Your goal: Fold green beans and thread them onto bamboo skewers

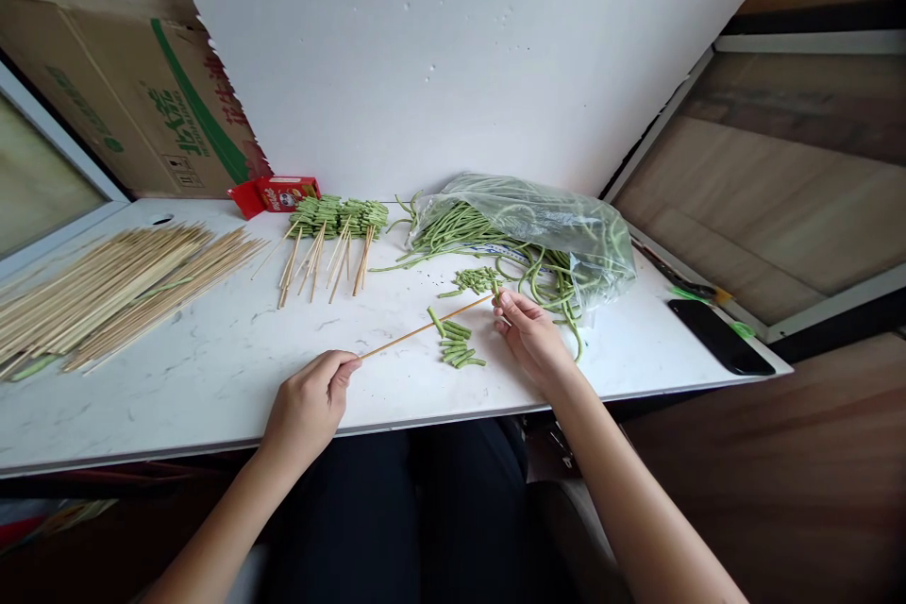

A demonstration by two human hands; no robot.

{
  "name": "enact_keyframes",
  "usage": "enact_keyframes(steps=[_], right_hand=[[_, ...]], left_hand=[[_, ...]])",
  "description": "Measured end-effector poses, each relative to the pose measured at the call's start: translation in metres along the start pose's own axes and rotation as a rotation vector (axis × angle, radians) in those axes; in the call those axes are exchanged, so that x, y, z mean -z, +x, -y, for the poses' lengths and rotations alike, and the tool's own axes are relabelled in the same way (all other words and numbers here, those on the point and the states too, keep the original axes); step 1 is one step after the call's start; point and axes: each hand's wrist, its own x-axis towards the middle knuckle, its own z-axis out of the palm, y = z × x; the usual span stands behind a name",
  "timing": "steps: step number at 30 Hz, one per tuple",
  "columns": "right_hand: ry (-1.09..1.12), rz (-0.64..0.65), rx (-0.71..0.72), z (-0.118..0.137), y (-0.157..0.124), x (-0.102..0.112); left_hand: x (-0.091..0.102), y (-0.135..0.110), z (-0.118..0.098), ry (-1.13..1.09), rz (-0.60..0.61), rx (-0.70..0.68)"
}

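Observation:
My left hand pinches the near end of a thin wooden skewer, which slants up to the right. At its far end my right hand is closed on a short piece of green bean, right at the skewer's tip. Another bean piece shows on the skewer's shaft, set crosswise. Beneath the skewer, several cut bean pieces lie in a loose row on the white table. Smaller bean bits form a pile just behind.
A clear plastic bag of long beans lies at the back right. Finished bean skewers are stacked by a red box. Many bare skewers cover the left side. A black phone rests near the right edge.

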Motion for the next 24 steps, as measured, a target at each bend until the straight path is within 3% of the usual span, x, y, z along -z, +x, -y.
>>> enact_keyframes(steps=[7,13,24], right_hand=[[0.023,0.021,0.01,0.0006,-0.0007,-0.0009],[0.046,0.028,0.007,0.0022,-0.0026,-0.0023],[0.01,0.028,0.063,0.0032,-0.0031,-0.0036]], left_hand=[[-0.0013,0.0001,-0.0013,0.055,-0.054,-0.026],[-0.0022,0.0008,-0.0066,0.165,-0.172,-0.14],[-0.0031,-0.0019,-0.0055,0.097,-0.162,-0.17]])
